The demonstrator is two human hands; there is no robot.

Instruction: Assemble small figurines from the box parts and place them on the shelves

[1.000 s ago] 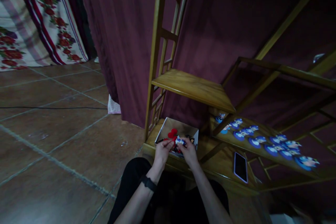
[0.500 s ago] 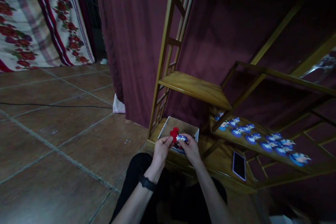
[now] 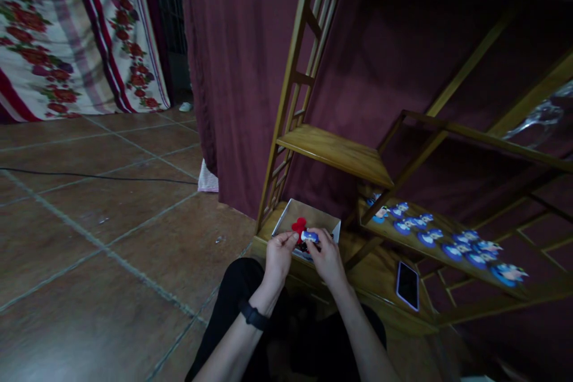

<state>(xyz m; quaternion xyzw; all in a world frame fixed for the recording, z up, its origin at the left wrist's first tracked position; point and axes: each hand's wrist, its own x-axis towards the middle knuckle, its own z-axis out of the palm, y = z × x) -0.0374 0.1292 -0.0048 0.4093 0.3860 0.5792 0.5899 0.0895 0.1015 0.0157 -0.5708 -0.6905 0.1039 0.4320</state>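
Note:
My left hand [image 3: 279, 255] pinches a flat red piece [image 3: 299, 226] with rounded lobes. In my right hand [image 3: 328, 258] is a small blue-and-white figurine [image 3: 310, 237], held between thumb and fingers. The two pieces touch or nearly touch; fingers hide where they meet. Both hands are over the near side of an open white cardboard box [image 3: 293, 208], which stands on the low wooden shelf. Dark and red bits show in the box beneath my hands, too small to name.
Several blue-and-white figurines on round blue bases [image 3: 430, 237] stand along a shelf to the right. A phone [image 3: 407, 285] lies on the lower board [image 3: 371, 271]. Above the box juts a wooden shelf [image 3: 335, 152]. A black cable [image 3: 98, 177] crosses the tiled floor at left.
The figurine in my right hand has turned, showing more of a plain blue side. Both hands keep hold of their pieces over the box. The view has shifted slightly.

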